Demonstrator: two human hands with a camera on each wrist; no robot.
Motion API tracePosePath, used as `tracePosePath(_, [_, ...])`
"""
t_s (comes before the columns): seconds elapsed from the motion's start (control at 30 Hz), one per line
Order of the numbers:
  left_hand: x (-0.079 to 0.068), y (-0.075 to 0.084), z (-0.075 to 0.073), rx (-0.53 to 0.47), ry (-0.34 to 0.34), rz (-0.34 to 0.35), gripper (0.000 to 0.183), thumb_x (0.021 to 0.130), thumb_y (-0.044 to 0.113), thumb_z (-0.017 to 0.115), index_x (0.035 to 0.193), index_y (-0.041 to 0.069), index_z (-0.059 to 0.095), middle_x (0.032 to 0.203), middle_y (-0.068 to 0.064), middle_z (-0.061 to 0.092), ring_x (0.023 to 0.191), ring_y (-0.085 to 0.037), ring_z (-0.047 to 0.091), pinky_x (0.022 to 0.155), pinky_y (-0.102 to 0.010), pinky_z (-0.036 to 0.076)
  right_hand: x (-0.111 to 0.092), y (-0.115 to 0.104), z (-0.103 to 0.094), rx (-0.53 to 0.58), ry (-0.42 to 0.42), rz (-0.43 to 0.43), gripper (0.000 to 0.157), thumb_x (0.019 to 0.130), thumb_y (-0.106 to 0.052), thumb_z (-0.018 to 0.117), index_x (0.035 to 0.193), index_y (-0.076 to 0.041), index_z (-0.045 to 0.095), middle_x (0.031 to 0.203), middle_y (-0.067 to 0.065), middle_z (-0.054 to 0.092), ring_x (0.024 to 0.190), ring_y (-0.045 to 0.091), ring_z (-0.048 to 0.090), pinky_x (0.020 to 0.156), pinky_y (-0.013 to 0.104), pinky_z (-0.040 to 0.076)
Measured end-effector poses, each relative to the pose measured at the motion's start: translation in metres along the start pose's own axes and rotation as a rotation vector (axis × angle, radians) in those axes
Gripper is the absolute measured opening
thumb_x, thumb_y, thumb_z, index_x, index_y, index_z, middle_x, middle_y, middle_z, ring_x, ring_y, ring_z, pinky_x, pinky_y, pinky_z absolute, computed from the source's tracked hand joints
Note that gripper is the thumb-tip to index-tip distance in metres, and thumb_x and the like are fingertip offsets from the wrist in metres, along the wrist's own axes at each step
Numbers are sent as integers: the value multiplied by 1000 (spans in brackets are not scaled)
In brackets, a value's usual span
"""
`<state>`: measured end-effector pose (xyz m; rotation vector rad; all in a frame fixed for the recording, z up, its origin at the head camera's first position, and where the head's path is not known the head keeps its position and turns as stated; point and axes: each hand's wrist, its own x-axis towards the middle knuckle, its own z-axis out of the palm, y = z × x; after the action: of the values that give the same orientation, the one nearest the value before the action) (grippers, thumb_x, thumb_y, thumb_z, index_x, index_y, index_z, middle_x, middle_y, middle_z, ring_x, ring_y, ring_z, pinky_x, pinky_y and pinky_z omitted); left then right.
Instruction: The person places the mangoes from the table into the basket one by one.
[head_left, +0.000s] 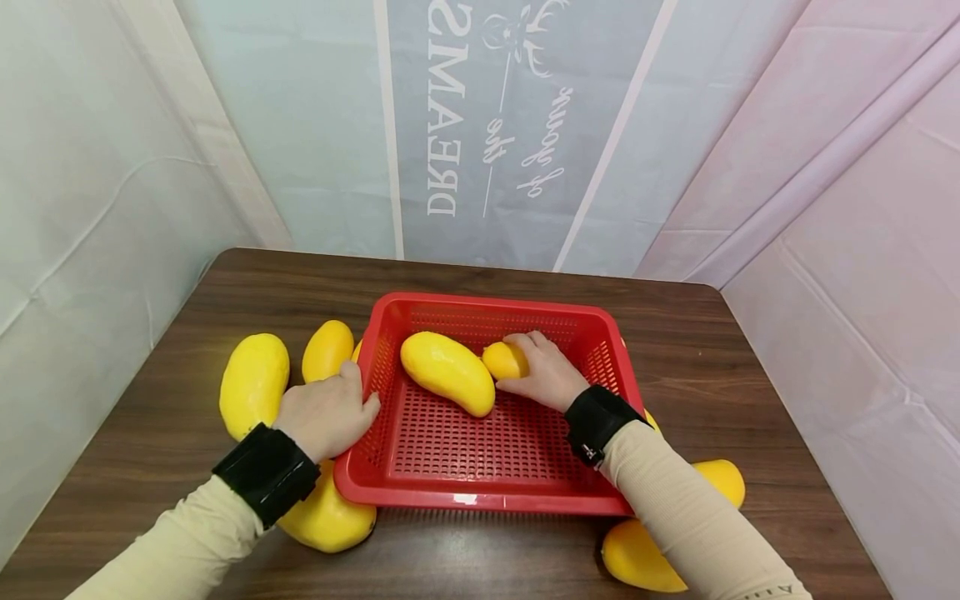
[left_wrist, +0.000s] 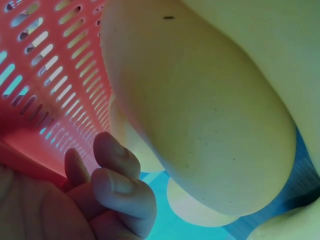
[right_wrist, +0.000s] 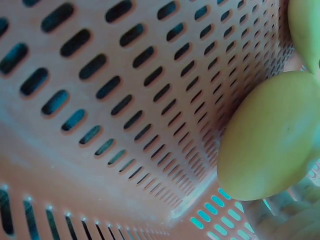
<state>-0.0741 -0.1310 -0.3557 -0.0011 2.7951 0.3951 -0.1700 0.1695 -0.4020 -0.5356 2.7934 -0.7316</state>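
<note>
My left hand (head_left: pixel 327 414) grips the left rim of a red perforated plastic basket (head_left: pixel 487 502). In the left wrist view its curled fingers (left_wrist: pixel 125 195) lie against the outside of the wall, beside a large yellow mango (left_wrist: pixel 200 110). Inside the basket, my right hand (head_left: pixel 546 373) holds a small yellow mango (head_left: pixel 504 361), its fingers curled round the right side. The right wrist view shows this mango (right_wrist: pixel 270 135) above the fingertips, close to the basket wall. A longer yellow mango (head_left: pixel 448 372) lies to its left on the basket floor.
Left of the basket lie a big mango (head_left: pixel 255 383), a smaller mango (head_left: pixel 327 350) and another mango (head_left: pixel 330 512) at the front. Partly behind my right forearm are a mango (head_left: pixel 637 558) and another mango (head_left: pixel 722 482). The brown wooden table (head_left: pixel 675 333) is bounded by hanging cloth.
</note>
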Motion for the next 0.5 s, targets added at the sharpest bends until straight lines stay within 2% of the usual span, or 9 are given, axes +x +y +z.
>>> tracePosePath(0.23, [0, 0, 0, 0, 1, 0, 37, 95, 38, 48, 100, 2, 44, 62, -8, 54, 46, -23, 51, 50, -37, 46, -1, -2, -1, 11, 20, -8, 74, 77, -39, 80, 138, -4, 57, 119, 18, 55, 105, 35, 51, 94, 48, 47])
tracePosePath(0.5, [0, 0, 0, 1, 5, 2, 37, 95, 38, 48, 100, 1, 44, 62, -8, 54, 46, -22, 51, 50, -37, 46, -3, -3, -3, 33, 38, -15, 72, 78, -39, 79, 138, -4, 57, 125, 18, 55, 111, 35, 50, 97, 48, 46])
